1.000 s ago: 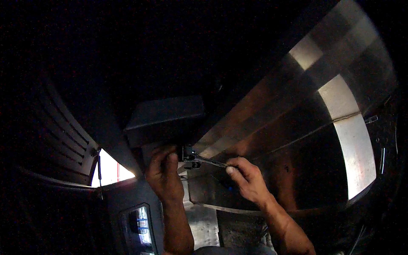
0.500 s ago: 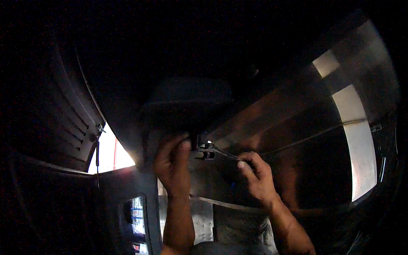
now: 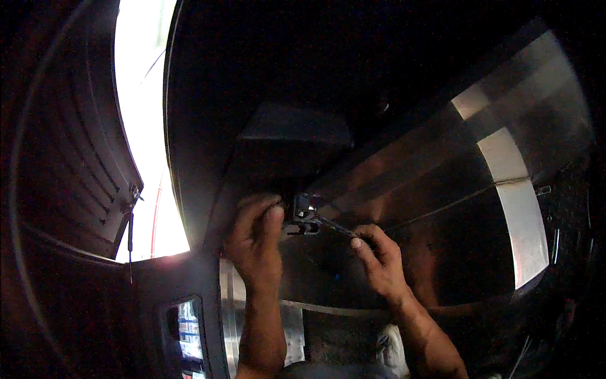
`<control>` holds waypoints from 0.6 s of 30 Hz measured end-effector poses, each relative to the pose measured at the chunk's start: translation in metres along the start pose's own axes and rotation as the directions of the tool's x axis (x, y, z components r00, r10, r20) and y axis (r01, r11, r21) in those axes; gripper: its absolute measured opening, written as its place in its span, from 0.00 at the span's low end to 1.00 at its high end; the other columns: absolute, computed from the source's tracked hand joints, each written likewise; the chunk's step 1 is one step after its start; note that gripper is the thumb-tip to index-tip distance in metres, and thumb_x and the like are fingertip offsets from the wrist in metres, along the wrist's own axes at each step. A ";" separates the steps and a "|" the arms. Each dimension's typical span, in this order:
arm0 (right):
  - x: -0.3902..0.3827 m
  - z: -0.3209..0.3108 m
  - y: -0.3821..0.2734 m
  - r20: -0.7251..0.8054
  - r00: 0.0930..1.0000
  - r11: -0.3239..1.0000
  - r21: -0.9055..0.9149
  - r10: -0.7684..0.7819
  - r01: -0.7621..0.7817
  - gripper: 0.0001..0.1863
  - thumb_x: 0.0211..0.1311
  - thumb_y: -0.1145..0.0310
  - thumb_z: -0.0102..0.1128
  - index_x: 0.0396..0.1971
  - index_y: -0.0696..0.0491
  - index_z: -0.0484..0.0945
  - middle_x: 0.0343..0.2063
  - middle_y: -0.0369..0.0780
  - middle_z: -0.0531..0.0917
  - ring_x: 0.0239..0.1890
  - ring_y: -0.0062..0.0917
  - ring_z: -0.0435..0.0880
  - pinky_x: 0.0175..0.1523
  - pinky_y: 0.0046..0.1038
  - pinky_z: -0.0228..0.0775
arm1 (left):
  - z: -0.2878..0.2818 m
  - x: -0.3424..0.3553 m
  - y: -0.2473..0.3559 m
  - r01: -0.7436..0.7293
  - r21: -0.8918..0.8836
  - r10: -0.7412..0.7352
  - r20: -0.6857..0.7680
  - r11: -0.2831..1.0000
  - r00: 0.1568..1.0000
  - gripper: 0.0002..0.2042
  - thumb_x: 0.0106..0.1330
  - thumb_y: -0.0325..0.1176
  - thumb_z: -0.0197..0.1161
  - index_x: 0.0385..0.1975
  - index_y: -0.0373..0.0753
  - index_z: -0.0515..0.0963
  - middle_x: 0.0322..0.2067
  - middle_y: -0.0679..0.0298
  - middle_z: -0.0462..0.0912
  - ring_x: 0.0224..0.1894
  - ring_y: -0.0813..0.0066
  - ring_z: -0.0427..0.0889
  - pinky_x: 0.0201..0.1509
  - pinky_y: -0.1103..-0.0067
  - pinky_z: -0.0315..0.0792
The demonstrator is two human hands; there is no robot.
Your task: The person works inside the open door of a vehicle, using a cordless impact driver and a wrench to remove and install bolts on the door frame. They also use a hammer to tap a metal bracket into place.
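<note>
My right hand [image 3: 382,259] is closed round the handle of a thin metal wrench [image 3: 339,228], thumb along its near side. The wrench slants up and left, and its head meets a small dark metal bracket [image 3: 303,205]. Just left of the bracket, my left hand [image 3: 254,237] is raised with bent fingers and the thumb drawn together against the bracket's dark side. Whatever those fingers pinch is hidden in shadow. Below the wrench head, a short bracket tab [image 3: 307,228] sticks out.
A wide, shiny metal panel [image 3: 435,208] slopes up to the right, with a thin cable [image 3: 442,205] across it. Above the hands juts a dark box-like housing [image 3: 297,126]. At the left, a ribbed dark flap [image 3: 82,158] hangs beside a bright opening [image 3: 144,126].
My view has shifted, so the bright opening at the left shows much larger. The wrench stays at the bracket, and both hands keep nearly the same grip.
</note>
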State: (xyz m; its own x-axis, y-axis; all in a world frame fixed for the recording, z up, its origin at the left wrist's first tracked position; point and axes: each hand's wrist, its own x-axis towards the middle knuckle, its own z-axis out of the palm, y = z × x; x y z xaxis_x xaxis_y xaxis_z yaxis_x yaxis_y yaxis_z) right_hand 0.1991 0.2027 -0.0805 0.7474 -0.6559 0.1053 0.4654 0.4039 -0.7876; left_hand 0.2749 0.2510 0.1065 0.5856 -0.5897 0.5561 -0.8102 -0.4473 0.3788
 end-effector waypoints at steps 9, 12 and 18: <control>0.001 -0.001 0.000 -0.002 1.000 1.000 0.012 0.008 -0.008 0.09 0.63 0.71 0.57 0.40 0.58 0.76 0.35 0.44 0.80 0.40 0.31 0.79 0.47 0.29 0.70 | 0.002 0.000 0.002 -0.021 -0.025 0.021 -0.013 0.999 1.000 0.07 0.60 0.27 0.65 0.36 0.34 0.80 0.39 0.63 0.80 0.43 0.76 0.77 0.47 0.82 0.70; 0.000 -0.002 -0.002 0.002 1.000 1.000 -0.027 0.012 -0.012 0.09 0.63 0.70 0.57 0.40 0.57 0.76 0.35 0.43 0.80 0.40 0.30 0.79 0.47 0.28 0.70 | 0.002 -0.002 0.001 -0.019 0.008 0.019 -0.026 1.000 0.999 0.07 0.60 0.27 0.64 0.36 0.34 0.80 0.39 0.63 0.80 0.43 0.76 0.77 0.47 0.82 0.70; -0.003 0.002 -0.004 0.003 0.997 0.997 0.010 0.073 -0.073 0.09 0.64 0.69 0.57 0.41 0.57 0.75 0.34 0.41 0.79 0.37 0.25 0.77 0.44 0.26 0.69 | -0.006 0.002 0.008 -0.031 0.006 0.031 0.017 0.999 0.999 0.06 0.60 0.25 0.64 0.37 0.34 0.80 0.39 0.63 0.80 0.42 0.77 0.77 0.46 0.83 0.71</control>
State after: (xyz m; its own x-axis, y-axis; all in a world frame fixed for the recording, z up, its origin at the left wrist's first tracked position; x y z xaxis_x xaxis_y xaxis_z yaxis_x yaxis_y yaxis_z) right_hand 0.1962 0.2041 -0.0757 0.7807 -0.6229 0.0494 0.4141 0.4567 -0.7874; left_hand 0.2698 0.2501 0.1147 0.5603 -0.6151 0.5547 -0.8280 -0.4326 0.3568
